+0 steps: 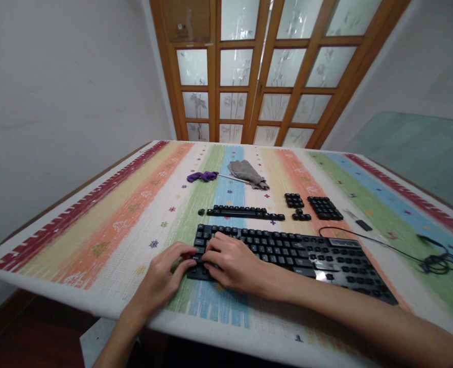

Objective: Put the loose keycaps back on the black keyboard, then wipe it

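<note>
– Two forearms (pixel 130 317) are reaching in nearest; what is the left hand (pixel 165 271) doing?
– It's touching the left end of the keyboard (pixel 287 250); whether it's pinching anything, I can't tell
– And the right hand (pixel 230 255)?
– Curling its fingers over that same end, its grip hidden; loose keycaps (pixel 325 208) are lying on the far side, a cable (pixel 436 265) is coiling farther right

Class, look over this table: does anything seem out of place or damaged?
Yes: the right end of the black keyboard shows bare key mounts without keycaps, while loose keycaps sit in blocks on the tablecloth beyond it. That looks odd, though the neat grouping suggests removal rather than damage.
</note>
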### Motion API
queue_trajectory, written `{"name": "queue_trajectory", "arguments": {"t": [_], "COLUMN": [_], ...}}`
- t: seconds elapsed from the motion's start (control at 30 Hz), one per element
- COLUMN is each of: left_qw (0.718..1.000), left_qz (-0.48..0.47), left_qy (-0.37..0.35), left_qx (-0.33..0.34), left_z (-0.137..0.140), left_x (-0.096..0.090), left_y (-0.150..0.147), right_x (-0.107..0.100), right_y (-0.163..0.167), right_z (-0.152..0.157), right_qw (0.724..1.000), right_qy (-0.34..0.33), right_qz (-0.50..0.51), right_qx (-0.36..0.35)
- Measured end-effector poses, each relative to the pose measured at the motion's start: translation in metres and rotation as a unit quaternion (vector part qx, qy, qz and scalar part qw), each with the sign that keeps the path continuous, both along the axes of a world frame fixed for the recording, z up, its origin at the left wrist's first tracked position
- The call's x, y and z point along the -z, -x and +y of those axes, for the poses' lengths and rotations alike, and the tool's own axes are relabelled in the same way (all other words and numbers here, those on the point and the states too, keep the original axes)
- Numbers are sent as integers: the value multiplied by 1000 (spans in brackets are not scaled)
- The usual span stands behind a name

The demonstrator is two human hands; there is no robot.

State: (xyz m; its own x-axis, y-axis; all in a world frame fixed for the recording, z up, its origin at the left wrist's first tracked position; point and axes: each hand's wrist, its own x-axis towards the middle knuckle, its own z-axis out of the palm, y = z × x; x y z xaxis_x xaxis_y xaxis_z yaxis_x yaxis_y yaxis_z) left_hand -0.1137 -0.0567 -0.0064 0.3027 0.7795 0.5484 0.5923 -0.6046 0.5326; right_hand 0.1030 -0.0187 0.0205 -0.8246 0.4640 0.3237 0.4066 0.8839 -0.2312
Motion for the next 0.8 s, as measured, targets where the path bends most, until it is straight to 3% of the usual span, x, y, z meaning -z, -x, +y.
{"name": "queue_trajectory", "arguments": {"t": [0.27, 0.47, 0.8], "left_qw": [1000, 1000, 999], "left_qz": [-9, 7, 38], "left_qy": [6, -17, -32], "left_qx": [-8, 23, 0], "left_z": [-1, -2, -5], "left_x": [-1, -4, -5], "left_y": [-2, -2, -4], "right_x": [4, 2, 2], "right_y": [0, 1, 6], "right_z": [0, -1, 4], "right_qw": [1000, 1000, 1000], "right_qy": [1, 11, 7], "right_qz": [9, 13, 8], "right_qx": [5, 1, 10]}}
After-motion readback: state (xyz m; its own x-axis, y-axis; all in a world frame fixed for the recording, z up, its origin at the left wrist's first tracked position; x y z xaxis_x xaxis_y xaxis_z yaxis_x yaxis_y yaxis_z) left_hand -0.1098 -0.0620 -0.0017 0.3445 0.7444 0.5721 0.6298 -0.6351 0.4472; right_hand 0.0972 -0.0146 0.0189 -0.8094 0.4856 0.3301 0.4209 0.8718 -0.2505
